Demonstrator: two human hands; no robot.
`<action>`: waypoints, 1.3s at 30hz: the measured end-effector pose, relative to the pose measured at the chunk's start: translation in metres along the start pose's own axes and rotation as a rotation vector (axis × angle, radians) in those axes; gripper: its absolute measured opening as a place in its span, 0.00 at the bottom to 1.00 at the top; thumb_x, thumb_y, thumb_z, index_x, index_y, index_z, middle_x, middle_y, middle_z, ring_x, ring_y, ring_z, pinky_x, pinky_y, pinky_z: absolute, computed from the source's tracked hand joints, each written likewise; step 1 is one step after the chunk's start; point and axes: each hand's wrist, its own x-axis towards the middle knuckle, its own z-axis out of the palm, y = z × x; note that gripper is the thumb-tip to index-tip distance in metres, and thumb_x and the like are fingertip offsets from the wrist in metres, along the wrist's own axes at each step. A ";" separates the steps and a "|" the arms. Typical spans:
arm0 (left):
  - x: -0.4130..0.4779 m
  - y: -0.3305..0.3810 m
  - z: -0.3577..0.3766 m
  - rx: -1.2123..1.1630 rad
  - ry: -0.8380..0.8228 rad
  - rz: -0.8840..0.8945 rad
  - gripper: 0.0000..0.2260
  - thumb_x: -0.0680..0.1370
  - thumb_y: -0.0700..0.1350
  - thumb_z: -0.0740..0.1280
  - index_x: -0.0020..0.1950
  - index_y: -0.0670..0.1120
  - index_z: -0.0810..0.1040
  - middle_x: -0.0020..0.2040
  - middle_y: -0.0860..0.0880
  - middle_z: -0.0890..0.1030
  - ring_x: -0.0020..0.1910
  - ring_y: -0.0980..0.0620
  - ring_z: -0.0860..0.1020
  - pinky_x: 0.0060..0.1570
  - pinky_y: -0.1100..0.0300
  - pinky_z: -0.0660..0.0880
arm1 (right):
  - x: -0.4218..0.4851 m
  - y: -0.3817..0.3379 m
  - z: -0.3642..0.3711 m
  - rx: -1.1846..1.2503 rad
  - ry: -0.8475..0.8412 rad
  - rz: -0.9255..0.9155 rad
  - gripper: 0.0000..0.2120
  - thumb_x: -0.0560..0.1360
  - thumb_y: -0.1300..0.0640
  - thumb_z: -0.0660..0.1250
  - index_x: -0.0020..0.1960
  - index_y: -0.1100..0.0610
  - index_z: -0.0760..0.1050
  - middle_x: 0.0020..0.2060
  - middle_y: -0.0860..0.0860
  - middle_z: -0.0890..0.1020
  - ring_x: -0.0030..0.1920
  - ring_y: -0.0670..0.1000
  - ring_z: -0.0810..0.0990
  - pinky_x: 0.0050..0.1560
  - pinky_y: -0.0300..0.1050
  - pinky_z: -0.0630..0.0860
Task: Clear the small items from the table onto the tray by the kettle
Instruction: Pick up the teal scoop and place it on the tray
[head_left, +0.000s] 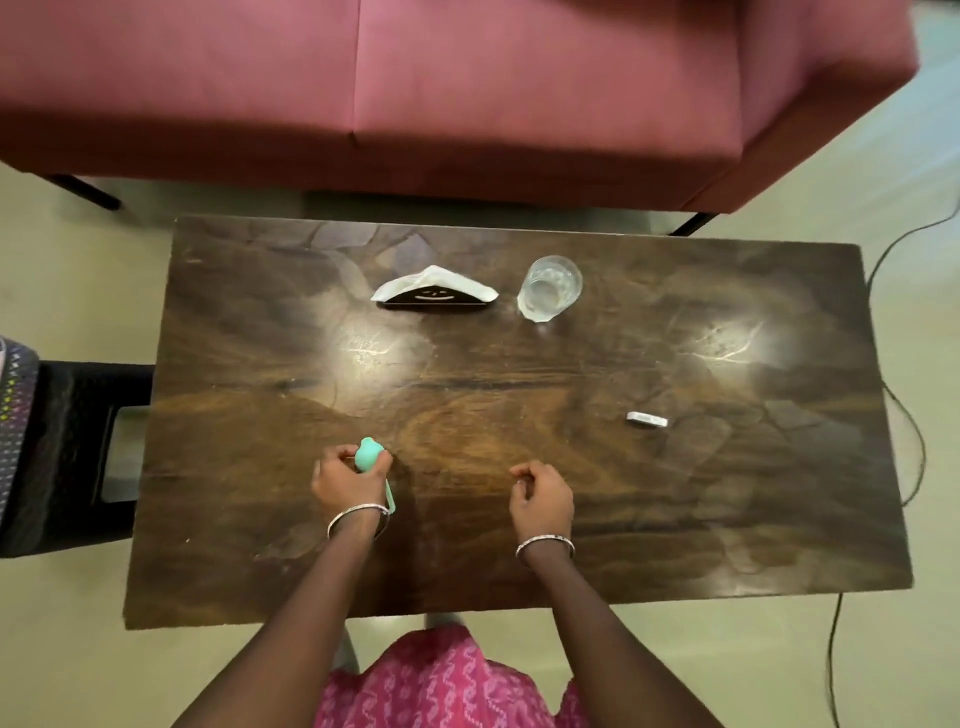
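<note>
On the dark wooden table (519, 374), my left hand (347, 478) is closed around a small mint-green item (370, 453) near the front left; a green strap hangs from it past my wrist. My right hand (540, 499) hovers over the table's front middle with its fingers curled and nothing in them. A small white flat item (647, 419) lies to the right of my right hand. Farther back stand a clear drinking glass (549, 287) and a black napkin holder with white napkins (435, 292). No tray or kettle is in view.
A pink sofa (415, 88) runs along the far side of the table. A dark stool or chair (72, 447) stands at the left. A black cable (904, 415) trails on the floor at the right.
</note>
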 end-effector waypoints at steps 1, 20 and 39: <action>-0.006 0.005 0.003 -0.030 -0.018 0.026 0.15 0.65 0.46 0.77 0.47 0.42 0.79 0.45 0.42 0.82 0.46 0.42 0.79 0.47 0.54 0.73 | 0.005 0.002 -0.007 0.027 0.032 0.022 0.10 0.71 0.66 0.64 0.46 0.56 0.81 0.43 0.53 0.82 0.45 0.56 0.81 0.50 0.48 0.76; -0.021 0.055 0.070 -0.055 -0.116 0.239 0.15 0.66 0.45 0.79 0.47 0.46 0.76 0.42 0.50 0.81 0.36 0.54 0.79 0.34 0.67 0.70 | 0.147 0.100 -0.098 -0.340 0.211 0.061 0.15 0.76 0.63 0.67 0.61 0.55 0.78 0.61 0.55 0.75 0.62 0.58 0.71 0.64 0.48 0.68; -0.037 0.046 0.007 -0.179 -0.223 0.208 0.14 0.67 0.45 0.77 0.46 0.51 0.76 0.39 0.54 0.80 0.33 0.57 0.79 0.34 0.66 0.71 | 0.012 0.025 -0.050 0.015 0.128 0.132 0.06 0.75 0.57 0.68 0.52 0.57 0.77 0.43 0.58 0.84 0.47 0.62 0.82 0.46 0.50 0.75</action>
